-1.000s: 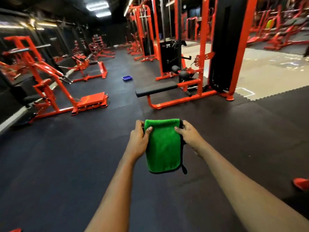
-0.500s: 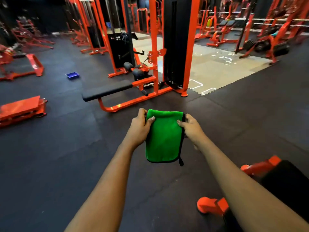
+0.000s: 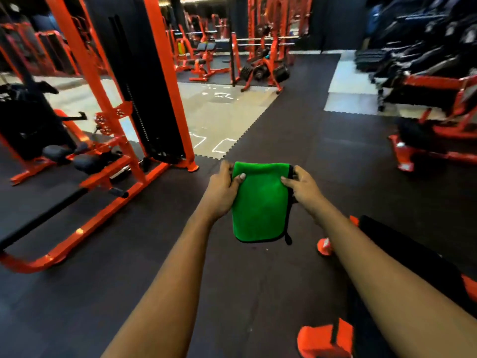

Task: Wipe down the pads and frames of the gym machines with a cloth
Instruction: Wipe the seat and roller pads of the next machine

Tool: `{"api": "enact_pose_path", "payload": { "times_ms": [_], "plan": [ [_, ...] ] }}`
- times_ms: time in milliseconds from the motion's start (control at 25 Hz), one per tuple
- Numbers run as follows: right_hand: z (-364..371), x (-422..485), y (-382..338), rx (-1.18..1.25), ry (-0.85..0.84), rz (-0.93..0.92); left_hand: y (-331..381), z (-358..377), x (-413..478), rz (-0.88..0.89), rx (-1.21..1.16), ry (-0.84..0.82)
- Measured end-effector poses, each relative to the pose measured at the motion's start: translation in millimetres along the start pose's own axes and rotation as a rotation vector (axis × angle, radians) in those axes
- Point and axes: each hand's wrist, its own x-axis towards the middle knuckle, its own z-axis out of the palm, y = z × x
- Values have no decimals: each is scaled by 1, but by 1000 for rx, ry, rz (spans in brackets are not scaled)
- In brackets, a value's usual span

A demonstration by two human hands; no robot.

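1. At 10 o'clock, an orange machine (image 3: 160, 86); at 4 o'clock, a black pad (image 3: 413, 267) beneath the right forearm.
2. The left hand (image 3: 222, 188) and right hand (image 3: 303, 188) pinch the green cloth (image 3: 260, 202) by its top corners, dead centre, fingers (image 3: 226, 168) curled.
3. Since before, the machine has slid leftward; the grip is unchanged.

No readable text, label, brand or number. White marks on the pale floor tiles (image 3: 227, 117), beside the orange machine frame (image 3: 169, 73): outlines only, too blurred to read as characters.
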Motion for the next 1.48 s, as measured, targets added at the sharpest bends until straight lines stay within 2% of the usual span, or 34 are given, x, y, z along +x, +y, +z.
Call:
{"api": "enact_pose_path", "payload": {
  "times_ms": [280, 400, 720, 1000, 1240, 1480],
  "plan": [
    [-67, 104, 25, -42, 322, 5, -22, 84, 160, 150, -65, -228],
    [-105, 169, 37, -59, 375, 1, -21, 127, 231, 190, -75, -255],
    [-194, 343, 14, -54, 483, -30, 11, 196, 424, 261, -58, -291],
    [-263, 479, 48, -111, 621, -12, -5, 286, 586, 359, -134, -448],
    [-329, 606, 35, -102, 787, 21, 9, 358, 763, 488, -166, -601],
    [-405, 688, 61, -105, 918, 77, 20, 464, 871, 553, -198, -701]
  ]
}}
